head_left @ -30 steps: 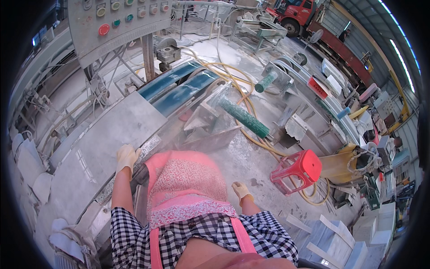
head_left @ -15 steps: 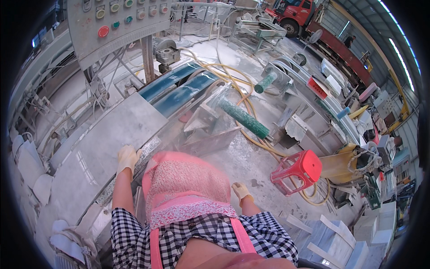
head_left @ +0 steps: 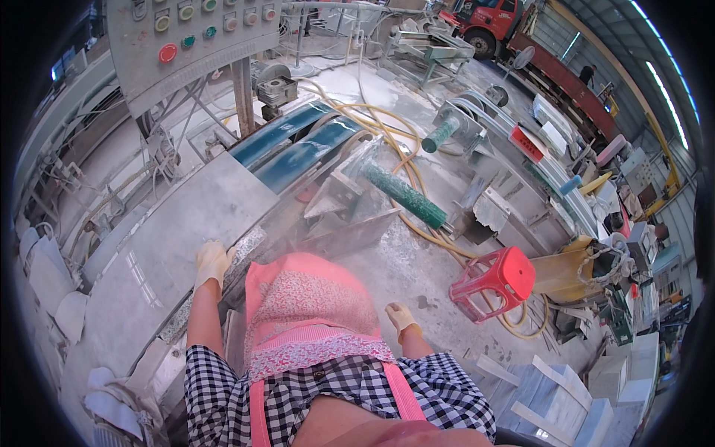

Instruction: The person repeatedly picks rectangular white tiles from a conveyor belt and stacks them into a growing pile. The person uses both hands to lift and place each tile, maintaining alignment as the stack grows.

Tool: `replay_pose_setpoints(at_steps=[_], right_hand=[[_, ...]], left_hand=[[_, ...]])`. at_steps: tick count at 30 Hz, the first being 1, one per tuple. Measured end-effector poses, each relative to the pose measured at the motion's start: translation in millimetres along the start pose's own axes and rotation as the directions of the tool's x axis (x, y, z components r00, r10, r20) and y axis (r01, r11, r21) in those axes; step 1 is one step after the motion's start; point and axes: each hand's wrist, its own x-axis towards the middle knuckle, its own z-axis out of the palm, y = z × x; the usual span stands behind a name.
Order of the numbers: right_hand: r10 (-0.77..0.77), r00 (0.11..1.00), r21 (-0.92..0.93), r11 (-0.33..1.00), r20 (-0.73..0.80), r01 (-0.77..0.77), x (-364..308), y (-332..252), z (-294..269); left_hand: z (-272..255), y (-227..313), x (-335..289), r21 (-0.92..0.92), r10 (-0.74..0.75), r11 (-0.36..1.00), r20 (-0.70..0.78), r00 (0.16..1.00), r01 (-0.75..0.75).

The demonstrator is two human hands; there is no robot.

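My left hand (head_left: 213, 264), in a pale glove, rests on the near edge of a large grey stone slab (head_left: 182, 220). Its fingers lie flat on the surface and grip nothing. The slab's rough, speckled edge (head_left: 248, 244) shows just right of that hand. At my right side, my right hand (head_left: 401, 317) hangs gloved over the dusty floor, its fingers loosely bent and apparently holding nothing. Between my arms bulges a pink apron (head_left: 313, 302). Beyond the slab run two blue belts (head_left: 309, 156).
A control panel (head_left: 197, 52) with coloured buttons stands far left. Green rollers (head_left: 406, 195) and a yellow hose (head_left: 414, 149) lie ahead. A red stool (head_left: 495, 281) is to the right, stone blocks (head_left: 547, 402) nearer. Far back are a red truck (head_left: 488, 26) and a person (head_left: 588, 75).
The apron's front has shifted and billows differently, leaving more of the area on its left uncovered. The view has tilted very slightly. Both hands stay where they were.
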Motion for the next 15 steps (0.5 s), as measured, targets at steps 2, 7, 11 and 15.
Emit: replay_pose_setpoints(at_steps=[2, 7, 11, 15], right_hand=[[-0.017, 0.999, 0.011, 1.000, -0.028, 0.017, 0.2, 2.6, 1.8], [0.023, 0.999, 0.026, 0.999, -0.028, -0.022, 1.2, 6.6, 3.9], [0.006, 1.000, 0.075, 0.997, -0.016, -0.005, 1.3, 7.0, 4.7], [0.003, 1.000, 0.045, 0.999, -0.023, -0.002, -0.5, 7.5, 5.4]], left_hand=[[-0.4, 0.7, 0.3, -0.004, 0.006, 1.000, -0.004, 1.000, -0.006], [-2.4, 2.9, 1.1, -0.002, 0.013, 1.000, 0.009, 1.000, -0.013], [-2.9, 4.0, 1.6, 0.006, 0.015, 1.000, 0.013, 1.000, -0.015], [-4.1, 5.5, 3.4, 0.005, 0.033, 0.999, 0.007, 0.999, -0.033]])
